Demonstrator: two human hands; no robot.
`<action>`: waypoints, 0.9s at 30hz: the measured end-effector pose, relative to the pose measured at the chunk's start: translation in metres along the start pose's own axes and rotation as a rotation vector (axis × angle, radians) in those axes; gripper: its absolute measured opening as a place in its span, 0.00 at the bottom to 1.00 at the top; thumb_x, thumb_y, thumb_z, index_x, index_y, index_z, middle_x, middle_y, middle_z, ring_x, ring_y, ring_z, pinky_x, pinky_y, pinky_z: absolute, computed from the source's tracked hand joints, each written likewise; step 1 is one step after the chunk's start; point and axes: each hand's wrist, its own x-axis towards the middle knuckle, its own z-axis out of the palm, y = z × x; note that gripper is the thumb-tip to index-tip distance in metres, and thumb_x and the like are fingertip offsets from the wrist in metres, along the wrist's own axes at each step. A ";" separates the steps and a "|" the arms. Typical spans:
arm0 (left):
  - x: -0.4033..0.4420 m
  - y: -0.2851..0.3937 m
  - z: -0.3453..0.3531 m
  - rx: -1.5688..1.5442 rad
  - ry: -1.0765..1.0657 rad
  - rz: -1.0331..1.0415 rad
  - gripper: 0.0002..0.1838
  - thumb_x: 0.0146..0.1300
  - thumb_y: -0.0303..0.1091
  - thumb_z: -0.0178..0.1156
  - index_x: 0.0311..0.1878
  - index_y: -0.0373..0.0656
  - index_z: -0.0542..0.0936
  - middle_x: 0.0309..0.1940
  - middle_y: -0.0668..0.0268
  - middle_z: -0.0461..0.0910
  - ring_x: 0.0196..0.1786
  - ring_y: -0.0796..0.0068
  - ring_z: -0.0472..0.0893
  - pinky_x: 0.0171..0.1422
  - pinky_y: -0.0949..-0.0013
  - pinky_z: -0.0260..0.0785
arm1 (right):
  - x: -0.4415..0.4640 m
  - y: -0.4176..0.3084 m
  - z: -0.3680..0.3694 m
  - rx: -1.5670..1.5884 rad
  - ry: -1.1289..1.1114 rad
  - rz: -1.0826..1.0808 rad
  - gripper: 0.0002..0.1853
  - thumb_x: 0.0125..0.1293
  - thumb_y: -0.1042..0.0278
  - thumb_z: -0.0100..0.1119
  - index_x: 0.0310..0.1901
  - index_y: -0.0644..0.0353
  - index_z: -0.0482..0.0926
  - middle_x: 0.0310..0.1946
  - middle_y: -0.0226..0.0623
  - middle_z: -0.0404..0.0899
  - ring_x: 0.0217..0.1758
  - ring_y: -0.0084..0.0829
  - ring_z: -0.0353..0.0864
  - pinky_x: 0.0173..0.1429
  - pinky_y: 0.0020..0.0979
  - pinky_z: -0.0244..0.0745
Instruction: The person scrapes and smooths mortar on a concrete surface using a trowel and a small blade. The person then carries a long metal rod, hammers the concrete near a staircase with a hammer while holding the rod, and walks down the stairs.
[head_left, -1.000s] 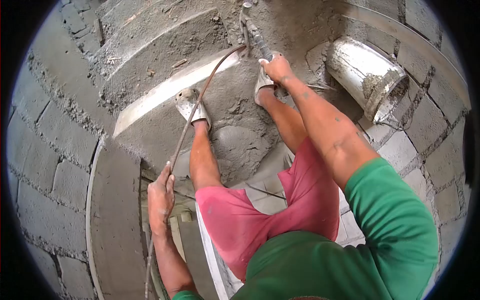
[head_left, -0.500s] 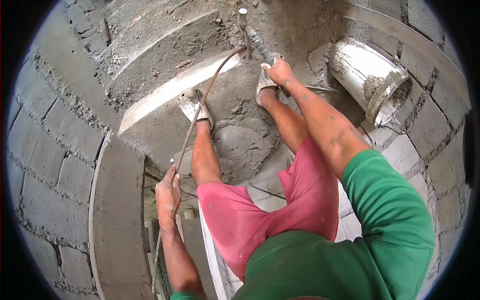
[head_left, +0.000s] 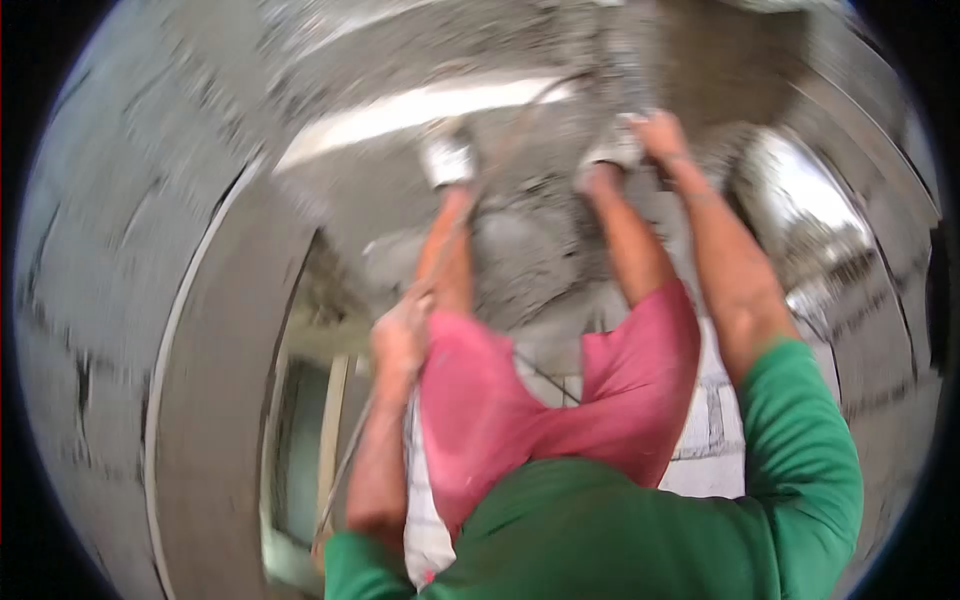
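Note:
My left hand (head_left: 402, 330) is closed around a long thin brown rod (head_left: 505, 150). The rod runs down past my left forearm and curves at its far end towards the tool in my other hand; whether it is stiff or flexible I cannot tell. My right hand (head_left: 658, 137), beside my right shoe, grips the ribbed grey handle of what looks like a hammer (head_left: 627, 80). Motion blur hides its head now. Both of my shoes (head_left: 447, 155) stand on rough grey concrete, below a pale step edge (head_left: 420, 108).
A metal bucket (head_left: 805, 205) smeared with cement lies on its side at the right, against a block wall (head_left: 880, 320). On the left, a concrete ledge (head_left: 225, 380) borders an opening with a wooden strip (head_left: 335, 430). Wet-looking mortar (head_left: 520, 250) lies between my legs.
The view has shifted and blurred, so the steps, bucket and feet appear displaced. My left hand has come closer to my left knee, still holding the rod. My right hand keeps its grip.

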 end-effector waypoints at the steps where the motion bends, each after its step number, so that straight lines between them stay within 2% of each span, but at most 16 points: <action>1: -0.007 -0.001 0.007 0.138 0.018 -0.015 0.16 0.71 0.42 0.58 0.57 0.51 0.83 0.43 0.48 0.84 0.47 0.46 0.84 0.51 0.53 0.75 | -0.009 -0.018 -0.005 0.164 -0.075 0.175 0.18 0.66 0.56 0.64 0.37 0.68 0.83 0.25 0.41 0.83 0.22 0.30 0.79 0.29 0.38 0.75; 2: -0.012 0.001 0.006 0.128 0.086 0.039 0.16 0.71 0.43 0.57 0.57 0.51 0.83 0.43 0.48 0.84 0.45 0.43 0.82 0.50 0.50 0.75 | -0.016 -0.031 -0.008 0.102 -0.068 0.175 0.17 0.67 0.55 0.63 0.36 0.65 0.83 0.21 0.37 0.81 0.20 0.28 0.77 0.26 0.37 0.71; 5: -0.006 -0.016 0.002 0.108 0.082 -0.009 0.16 0.71 0.43 0.56 0.57 0.52 0.83 0.44 0.49 0.84 0.46 0.44 0.83 0.52 0.49 0.75 | -0.014 -0.025 0.003 0.184 -0.054 0.167 0.18 0.69 0.52 0.63 0.33 0.62 0.81 0.18 0.31 0.75 0.16 0.24 0.69 0.21 0.34 0.63; 7: 0.003 -0.032 0.014 0.148 0.122 0.106 0.17 0.72 0.45 0.53 0.59 0.54 0.81 0.40 0.52 0.85 0.43 0.45 0.84 0.49 0.47 0.75 | -0.009 -0.026 0.004 0.199 -0.093 0.212 0.19 0.69 0.52 0.63 0.34 0.63 0.82 0.19 0.32 0.77 0.17 0.26 0.71 0.23 0.36 0.67; 8: 0.003 -0.022 0.008 0.162 0.050 0.015 0.18 0.73 0.47 0.51 0.60 0.58 0.80 0.41 0.53 0.85 0.44 0.46 0.84 0.50 0.48 0.75 | -0.009 -0.020 0.003 0.142 -0.061 0.197 0.19 0.69 0.51 0.63 0.34 0.64 0.82 0.19 0.34 0.78 0.17 0.28 0.74 0.23 0.37 0.69; 9: 0.005 -0.034 0.019 0.144 0.037 0.018 0.18 0.73 0.49 0.50 0.60 0.60 0.81 0.40 0.52 0.85 0.43 0.45 0.84 0.49 0.47 0.75 | -0.017 -0.033 -0.006 0.119 -0.121 0.262 0.21 0.68 0.51 0.64 0.36 0.67 0.82 0.23 0.41 0.81 0.22 0.32 0.79 0.30 0.40 0.74; 10: 0.004 -0.031 0.023 0.106 0.030 -0.005 0.18 0.72 0.48 0.51 0.59 0.60 0.81 0.40 0.52 0.85 0.44 0.45 0.84 0.51 0.47 0.75 | -0.009 -0.019 0.000 -0.082 0.022 0.080 0.23 0.68 0.50 0.64 0.38 0.70 0.82 0.27 0.46 0.83 0.27 0.35 0.81 0.36 0.43 0.77; 11: 0.004 -0.034 0.029 0.056 0.037 0.026 0.17 0.72 0.47 0.52 0.59 0.59 0.81 0.41 0.52 0.85 0.46 0.45 0.84 0.52 0.48 0.76 | -0.018 -0.032 -0.009 0.055 -0.055 0.195 0.24 0.67 0.50 0.65 0.39 0.70 0.82 0.29 0.46 0.83 0.30 0.35 0.81 0.39 0.43 0.77; 12: 0.003 -0.038 0.037 0.009 0.042 0.037 0.16 0.72 0.45 0.53 0.59 0.58 0.82 0.42 0.51 0.85 0.47 0.45 0.84 0.53 0.48 0.76 | -0.016 -0.027 -0.004 0.083 -0.021 0.202 0.24 0.63 0.48 0.66 0.34 0.69 0.83 0.25 0.47 0.84 0.29 0.41 0.86 0.37 0.42 0.79; 13: 0.003 -0.038 0.039 -0.058 0.031 0.065 0.16 0.71 0.41 0.55 0.58 0.54 0.82 0.45 0.51 0.85 0.49 0.45 0.84 0.54 0.50 0.76 | -0.010 -0.015 0.005 0.029 0.043 0.115 0.24 0.62 0.48 0.67 0.34 0.68 0.83 0.26 0.47 0.85 0.30 0.43 0.85 0.39 0.43 0.79; 14: 0.006 -0.044 0.043 -0.088 0.083 0.153 0.16 0.71 0.39 0.56 0.58 0.50 0.82 0.46 0.49 0.85 0.49 0.45 0.84 0.54 0.51 0.76 | -0.010 -0.016 0.004 0.100 -0.024 0.175 0.23 0.63 0.49 0.66 0.35 0.68 0.83 0.26 0.46 0.84 0.28 0.42 0.85 0.38 0.43 0.79; 15: 0.009 -0.045 0.043 -0.047 0.037 0.047 0.17 0.71 0.40 0.56 0.59 0.48 0.82 0.47 0.48 0.84 0.50 0.46 0.84 0.55 0.52 0.76 | -0.020 -0.032 -0.007 0.124 -0.047 0.179 0.24 0.64 0.49 0.65 0.35 0.69 0.83 0.26 0.47 0.84 0.29 0.42 0.86 0.39 0.43 0.80; 18: 0.024 -0.057 0.042 0.007 0.043 0.092 0.18 0.71 0.41 0.55 0.61 0.48 0.81 0.48 0.47 0.84 0.51 0.46 0.83 0.56 0.53 0.75 | -0.025 -0.054 -0.021 0.133 -0.100 0.239 0.23 0.65 0.49 0.65 0.36 0.69 0.83 0.26 0.47 0.85 0.30 0.41 0.86 0.40 0.43 0.80; 20: 0.029 -0.060 0.037 0.098 0.010 0.011 0.19 0.72 0.41 0.55 0.61 0.46 0.81 0.49 0.47 0.83 0.52 0.45 0.83 0.58 0.53 0.75 | -0.022 -0.064 -0.018 0.114 -0.136 0.336 0.21 0.65 0.52 0.63 0.38 0.69 0.84 0.28 0.48 0.85 0.29 0.40 0.86 0.38 0.42 0.81; 23: 0.034 -0.068 0.039 0.082 0.027 0.059 0.19 0.72 0.40 0.54 0.62 0.45 0.80 0.51 0.48 0.83 0.53 0.46 0.83 0.59 0.53 0.74 | -0.005 -0.077 -0.001 -0.139 -0.042 0.256 0.19 0.65 0.57 0.60 0.39 0.69 0.84 0.30 0.49 0.86 0.30 0.40 0.87 0.38 0.42 0.82; 27: 0.047 -0.090 0.052 -0.018 0.005 0.123 0.19 0.73 0.39 0.54 0.62 0.45 0.80 0.53 0.47 0.82 0.55 0.46 0.82 0.60 0.54 0.75 | -0.024 -0.113 -0.025 -0.038 -0.083 0.379 0.18 0.64 0.59 0.58 0.39 0.69 0.85 0.33 0.49 0.86 0.32 0.41 0.88 0.39 0.41 0.82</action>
